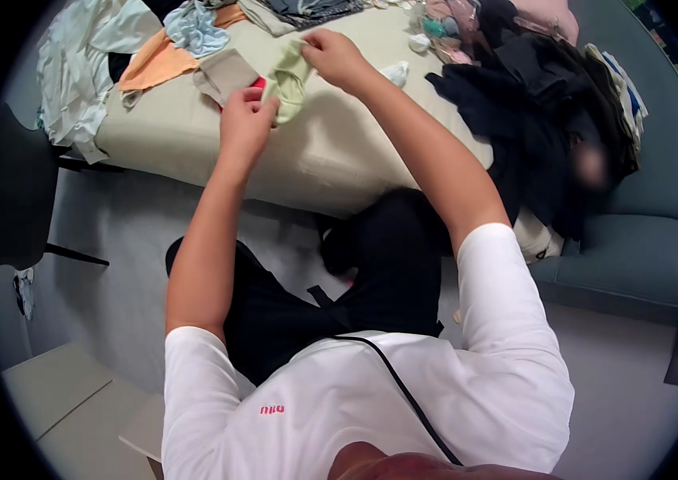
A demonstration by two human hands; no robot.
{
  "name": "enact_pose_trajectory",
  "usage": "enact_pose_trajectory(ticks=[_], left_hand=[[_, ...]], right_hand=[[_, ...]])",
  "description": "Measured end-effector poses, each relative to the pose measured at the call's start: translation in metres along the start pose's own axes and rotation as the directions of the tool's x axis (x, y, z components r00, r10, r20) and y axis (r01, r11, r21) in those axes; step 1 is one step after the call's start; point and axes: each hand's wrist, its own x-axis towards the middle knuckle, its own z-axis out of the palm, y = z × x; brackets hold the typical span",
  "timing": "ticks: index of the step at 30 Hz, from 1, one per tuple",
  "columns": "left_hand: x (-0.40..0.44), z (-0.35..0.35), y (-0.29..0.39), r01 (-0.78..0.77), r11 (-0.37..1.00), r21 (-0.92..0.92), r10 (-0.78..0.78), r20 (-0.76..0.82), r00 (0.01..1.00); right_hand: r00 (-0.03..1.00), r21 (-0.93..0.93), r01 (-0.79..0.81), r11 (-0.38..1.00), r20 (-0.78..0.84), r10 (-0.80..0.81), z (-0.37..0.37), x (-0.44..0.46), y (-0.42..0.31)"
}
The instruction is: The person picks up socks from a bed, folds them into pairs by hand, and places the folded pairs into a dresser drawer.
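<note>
A pale green sock is stretched between my two hands, above the cream-covered table. My left hand pinches its lower left edge between thumb and fingers. At the sock's upper end, my right hand grips the fabric with closed fingertips. Just behind my left hand lies a folded beige-grey cloth, with a bit of something red showing beside it. A small white crumpled item rests to the right of my right hand.
Orange cloth, light blue cloth and white garments lie at the left. Folded clothes are at the back. Dark clothes cover part of the blue-grey sofa. A dark chair stands left.
</note>
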Motion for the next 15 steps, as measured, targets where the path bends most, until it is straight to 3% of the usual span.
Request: enact_pose_trajectory(ticks=[2,3,8,10,12,14,15], left_hand=[[-0.005,-0.018,0.024,-0.024,1.0,0.015,0.028,-0.3,0.953],[0.002,-0.026,0.02,-0.022,1.0,-0.003,0.02,-0.342,0.94],[0.026,-0.047,0.008,0.103,0.994,0.023,-0.095,-0.219,0.971],[0.021,-0.049,0.016,0.066,0.894,0.443,0.039,-0.224,0.974],[0.015,-0.048,0.019,0.143,0.878,0.456,-0.051,-0.209,0.977],[0.018,-0.046,0.01,0.089,0.813,0.575,0.219,-0.445,0.868],[0.029,-0.049,0.0,0.102,0.821,0.562,0.207,-0.457,0.865]], right_hand=[[0.994,-0.025,0.108,0.994,0.03,-0.107,0.03,0.045,-0.021],[0.988,-0.041,0.146,0.988,0.056,-0.144,0.044,0.06,-0.03],[0.941,-0.156,0.286,0.945,0.232,-0.246,0.108,0.111,-0.037],[0.933,-0.181,0.318,0.931,0.232,-0.273,0.116,0.113,-0.032],[0.946,-0.298,0.324,0.898,0.132,-0.297,0.12,0.106,-0.032],[0.928,-0.255,0.344,0.904,0.238,-0.286,0.109,0.091,-0.046],[0.845,-0.347,0.534,0.771,0.248,-0.473,0.113,0.087,-0.039]])
